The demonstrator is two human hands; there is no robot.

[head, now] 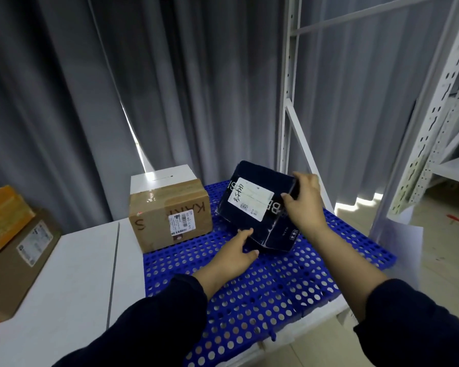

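The person is wearing a dark navy top with long sleeves. The left sleeve (157, 321) is ending near the wrist. The right sleeve (416, 321) is ending on the forearm. The left hand (233, 256) and right hand (302, 205) are showing bare.

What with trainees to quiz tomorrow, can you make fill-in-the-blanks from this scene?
The right hand grips and the left hand touches a dark box bearing a ___ label.
The dark box tilts above a ___ perforated mat.
Beside it stands a ___ cardboard box.
Missing: white, blue, brown.
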